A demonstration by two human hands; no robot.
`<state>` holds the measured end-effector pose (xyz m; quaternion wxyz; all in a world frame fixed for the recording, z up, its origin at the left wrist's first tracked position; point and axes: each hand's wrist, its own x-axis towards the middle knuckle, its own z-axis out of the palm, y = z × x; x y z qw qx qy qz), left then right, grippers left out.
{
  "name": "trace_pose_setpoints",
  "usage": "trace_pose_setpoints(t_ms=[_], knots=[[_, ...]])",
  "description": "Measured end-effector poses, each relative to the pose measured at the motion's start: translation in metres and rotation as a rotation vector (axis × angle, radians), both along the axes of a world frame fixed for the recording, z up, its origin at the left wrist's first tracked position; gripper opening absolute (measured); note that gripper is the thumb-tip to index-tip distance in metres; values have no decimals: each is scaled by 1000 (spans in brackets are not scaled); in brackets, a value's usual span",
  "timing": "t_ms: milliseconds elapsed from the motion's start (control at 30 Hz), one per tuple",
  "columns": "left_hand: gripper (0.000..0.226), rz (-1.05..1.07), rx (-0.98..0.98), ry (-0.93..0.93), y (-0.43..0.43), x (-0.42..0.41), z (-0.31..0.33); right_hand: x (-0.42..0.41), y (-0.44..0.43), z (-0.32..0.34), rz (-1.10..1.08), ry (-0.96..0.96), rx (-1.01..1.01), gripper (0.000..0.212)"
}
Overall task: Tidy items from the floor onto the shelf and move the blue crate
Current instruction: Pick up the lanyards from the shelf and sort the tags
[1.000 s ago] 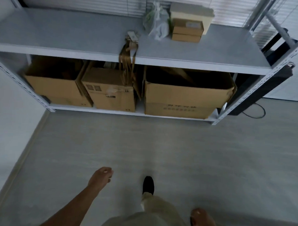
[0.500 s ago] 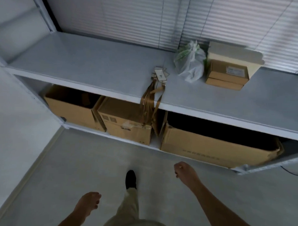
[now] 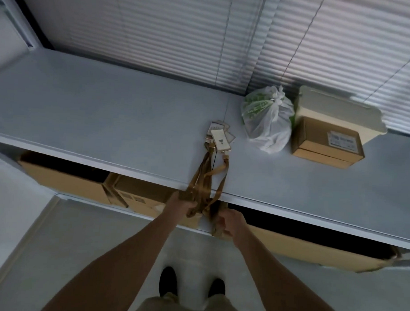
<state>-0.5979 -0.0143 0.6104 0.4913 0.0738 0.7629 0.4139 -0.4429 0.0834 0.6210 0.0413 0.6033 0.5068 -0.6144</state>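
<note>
The left hand (image 3: 182, 204) has its grip closed on the tan lanyard straps (image 3: 206, 178) hanging over the shelf (image 3: 107, 119) edge. At its 3 o'clock, the right hand (image 3: 229, 222) pinches the same straps lower down. Their badge cards (image 3: 219, 137) lie on the shelf at 12 o'clock, beside a white plastic bag (image 3: 267, 125).

1. i see a pale grey shelf board (image 3: 107, 119), smooth and matt like painted metal.
2. tan woven cloth straps (image 3: 206, 176), dull.
3. a thin white plastic bag (image 3: 270, 125), crinkled, slightly glossy.
4. a brown cardboard parcel (image 3: 316, 145), matt, with a paper label (image 3: 341, 141).
5. a cream plastic tub (image 3: 335, 108), smooth.
</note>
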Motion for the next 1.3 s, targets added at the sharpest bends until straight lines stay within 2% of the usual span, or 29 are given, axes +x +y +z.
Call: trace_pose_setpoints(t_ms=[133,267,300,367,467,567,600,700,767,833,933,967,1033,1133,1233,1300], knots=[[50,112,-104,-87,38,9,-25,0,17,-3,-78,-40,-85,8],[35,85,-166,208,21,17,-28,-15,27,-8,-62,-25,-140,7],[30,104,-140,237,15,16,-22,-21,26,-12,-34,6,-150,4],[21,120,-106,294,1,9,-15,-37,19,-18,22,64,-210,20],[19,84,-90,329,-15,-6,-4,-60,2,-16,4,138,-264,12],[11,27,-107,352,-20,-18,6,-76,-10,-17,-103,130,-205,40],[10,11,-115,371,-22,-20,8,-79,-13,-17,-131,123,-170,40],[15,-55,-137,393,-23,-16,16,-73,-13,-14,-127,50,-77,19],[16,-104,-137,368,-21,-9,20,-67,-11,-10,-113,40,-44,13],[17,-156,-101,344,-16,0,24,-66,-10,-5,-114,80,-80,17],[20,-313,-46,369,-11,11,30,-72,-5,9,-69,144,-149,36],[23,-354,-37,383,-11,13,34,-74,-3,14,-27,147,-122,35],[28,-409,-75,434,-17,9,38,-76,4,20,91,108,15,20],[34,-378,-99,621,-28,-10,48,-72,14,34,174,78,148,9],[27,-157,-66,553,-21,-27,54,-60,25,60,216,155,179,15],[27,-154,29,536,-5,-32,56,-54,36,81,239,166,276,18]])
